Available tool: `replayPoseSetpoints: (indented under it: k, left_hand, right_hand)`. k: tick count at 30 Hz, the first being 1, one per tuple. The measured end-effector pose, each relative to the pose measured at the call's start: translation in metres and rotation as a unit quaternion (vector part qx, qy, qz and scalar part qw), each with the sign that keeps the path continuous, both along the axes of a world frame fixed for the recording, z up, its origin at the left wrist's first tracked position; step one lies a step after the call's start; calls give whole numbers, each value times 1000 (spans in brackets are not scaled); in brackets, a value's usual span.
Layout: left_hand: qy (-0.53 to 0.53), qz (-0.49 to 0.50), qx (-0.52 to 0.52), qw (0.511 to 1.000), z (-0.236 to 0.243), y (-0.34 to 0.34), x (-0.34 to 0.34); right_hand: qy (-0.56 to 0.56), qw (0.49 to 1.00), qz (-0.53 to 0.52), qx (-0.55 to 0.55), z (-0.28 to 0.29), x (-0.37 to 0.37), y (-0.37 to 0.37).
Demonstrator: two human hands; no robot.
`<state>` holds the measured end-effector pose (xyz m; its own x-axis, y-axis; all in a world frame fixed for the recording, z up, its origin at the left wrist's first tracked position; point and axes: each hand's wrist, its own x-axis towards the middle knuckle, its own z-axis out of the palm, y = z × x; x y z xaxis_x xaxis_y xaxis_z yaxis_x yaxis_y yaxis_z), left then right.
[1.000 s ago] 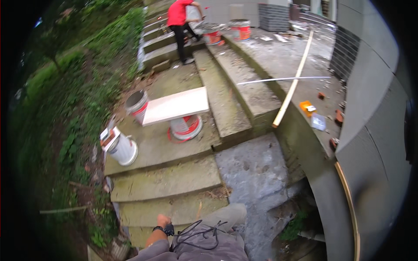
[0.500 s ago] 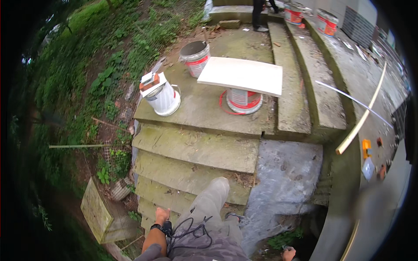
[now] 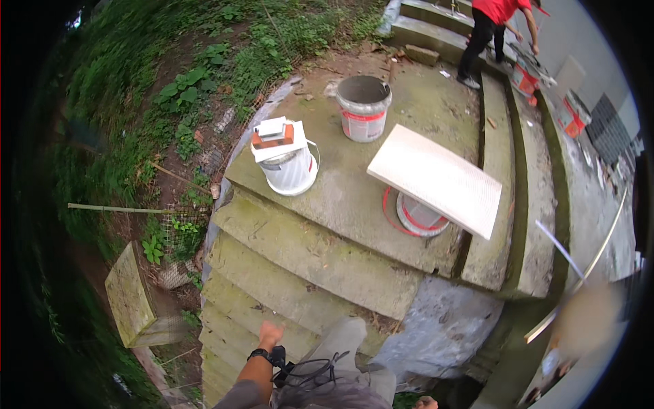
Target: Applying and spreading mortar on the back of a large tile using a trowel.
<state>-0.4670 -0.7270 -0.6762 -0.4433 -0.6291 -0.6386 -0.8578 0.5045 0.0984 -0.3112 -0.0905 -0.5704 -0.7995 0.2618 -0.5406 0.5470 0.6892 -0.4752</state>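
Note:
My left hand (image 3: 270, 334) hangs over the concrete steps (image 3: 300, 273), its fingers curled closed with nothing showing in them. A black band with a small dark device (image 3: 276, 355) is on that wrist. Only the top of my right hand (image 3: 426, 403) shows at the lower edge, so its fingers are mostly hidden. Up on the landing, large white tiles (image 3: 436, 177) lie across an upturned bucket (image 3: 417, 217). To their left stands a white bucket (image 3: 289, 174) topped by a tile, an orange-red brick (image 3: 274, 137) and a pale block (image 3: 270, 126). Neither hand touches these.
An open bucket (image 3: 363, 119) stands behind. A person in a red shirt (image 3: 503, 10) bends over another bucket (image 3: 524, 76) at the far right. Curbs (image 3: 524, 170) and a long wooden strip (image 3: 599, 252) line the right. Green slope drops away left, beside a mossy slab (image 3: 129, 300).
My view has turned and come nearer the landing, and the tiles and buckets look closer. The person in red now shows more fully. My right hand has sunk toward the lower edge.

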Motion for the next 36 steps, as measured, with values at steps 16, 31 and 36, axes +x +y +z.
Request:
replayPoseSetpoints:
  k: [16,31,36]
  left_hand:
    - [-19,-13,-4,1000,85,-23,-24]
    - [114,143,126,975,263,-59,-257]
    - [140,32,122,982,287,-77,-372]
  right_hand:
    - [-89,995,48,12,70,-221,9]
    - [35,997,29,-62,213,-540,-55]
    - [82,994,23,-61,237,-600,-63]
